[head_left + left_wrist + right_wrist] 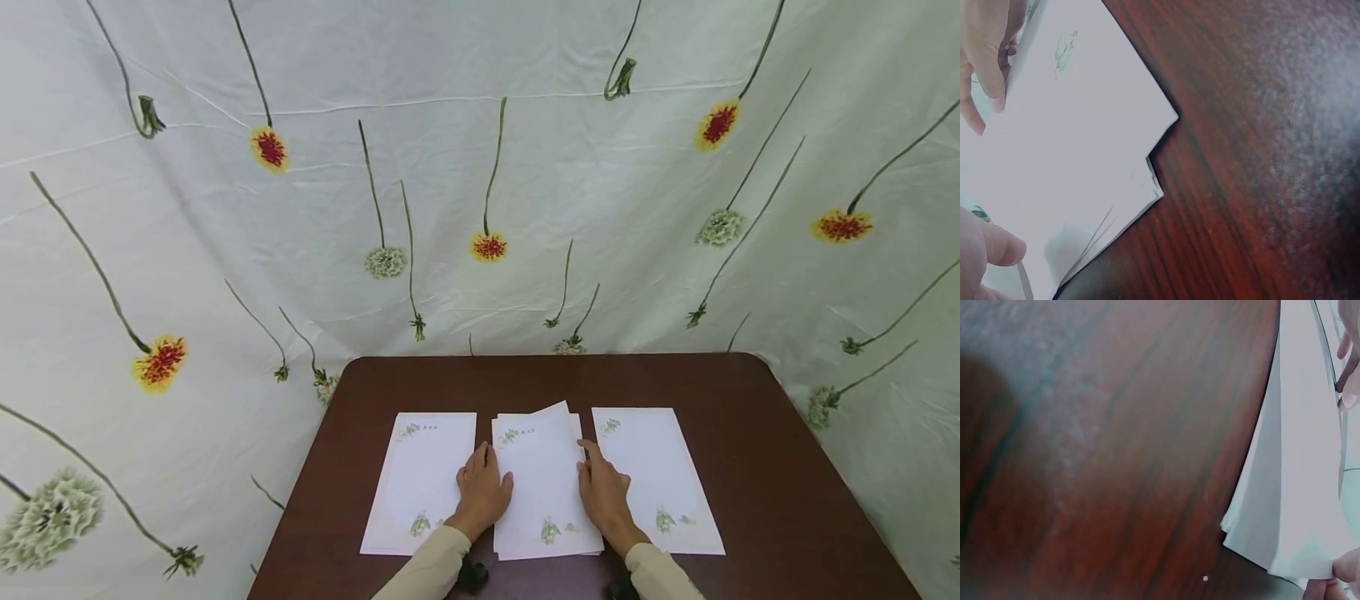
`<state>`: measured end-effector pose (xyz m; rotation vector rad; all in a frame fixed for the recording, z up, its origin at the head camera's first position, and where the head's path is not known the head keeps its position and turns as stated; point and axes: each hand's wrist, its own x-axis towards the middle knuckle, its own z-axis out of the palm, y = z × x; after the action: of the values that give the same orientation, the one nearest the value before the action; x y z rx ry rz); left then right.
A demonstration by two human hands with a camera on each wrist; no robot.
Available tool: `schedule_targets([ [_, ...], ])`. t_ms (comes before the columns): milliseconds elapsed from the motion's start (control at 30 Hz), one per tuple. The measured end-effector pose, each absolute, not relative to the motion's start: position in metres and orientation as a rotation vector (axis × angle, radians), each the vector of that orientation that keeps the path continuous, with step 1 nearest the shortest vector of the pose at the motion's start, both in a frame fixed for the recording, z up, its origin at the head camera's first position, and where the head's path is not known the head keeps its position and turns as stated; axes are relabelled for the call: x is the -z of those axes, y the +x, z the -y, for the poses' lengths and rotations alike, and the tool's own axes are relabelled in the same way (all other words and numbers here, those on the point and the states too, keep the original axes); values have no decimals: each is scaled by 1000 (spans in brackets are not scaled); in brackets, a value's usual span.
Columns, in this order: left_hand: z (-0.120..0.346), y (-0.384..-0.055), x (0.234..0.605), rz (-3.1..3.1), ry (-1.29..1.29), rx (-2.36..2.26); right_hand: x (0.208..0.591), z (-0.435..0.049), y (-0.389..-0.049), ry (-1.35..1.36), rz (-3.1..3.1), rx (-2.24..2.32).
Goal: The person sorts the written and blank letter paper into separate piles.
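Observation:
A stack of white paper sheets with small green plant prints lies between both hands at the table's middle. One sheet sticks out askew at its top. My left hand holds the left edge, its thumb over the top sheet. Opposite, my right hand pinches the right edge. In the right wrist view the stack bends up, with the thumb on the paper and fingertips below. In the left wrist view the stacked sheets show uneven corners, and the left thumb lies by the edge.
A similar printed sheet or pile lies to the left, another to the right. The dark brown wooden table has rounded far corners. Behind it hangs a pale cloth with flower prints.

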<state>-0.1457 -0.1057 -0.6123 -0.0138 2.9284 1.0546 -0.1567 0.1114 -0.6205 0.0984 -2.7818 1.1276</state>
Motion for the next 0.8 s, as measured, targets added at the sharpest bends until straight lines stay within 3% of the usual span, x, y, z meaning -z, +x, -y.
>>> schedule_targets([
  [800,102,-151,622,-2979,-157,-1252,628,-108,-152,104,2624,-1269],
])
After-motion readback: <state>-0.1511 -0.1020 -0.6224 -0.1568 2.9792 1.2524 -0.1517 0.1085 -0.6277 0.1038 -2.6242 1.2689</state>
